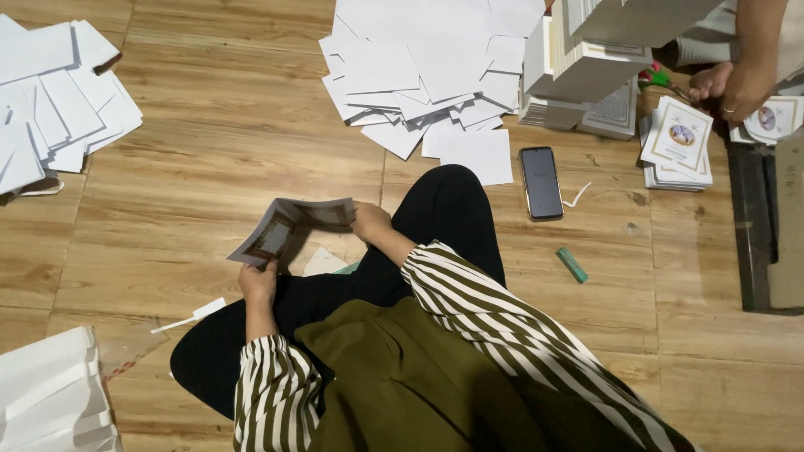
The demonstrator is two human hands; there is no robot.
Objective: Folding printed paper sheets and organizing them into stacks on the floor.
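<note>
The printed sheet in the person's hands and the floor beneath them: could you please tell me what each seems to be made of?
The printed sheet, held between left hand and right hand, looks like thin paper or light card: it is flat, folds along a crease and carries a grey-brown print. The floor looks like wood or wood-look laminate: plank seams and grain with a slight sheen.

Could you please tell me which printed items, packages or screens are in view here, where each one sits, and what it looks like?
Printed sheet: held between left hand and right hand; grey-brown, bordered.
Phone: on the wooden floor; dark rectangular screen, off.
Printed cards: stacked at right; white with round emblem.
Booklet stacks: top right; white.
Blank white sheets: piled at top.
</note>
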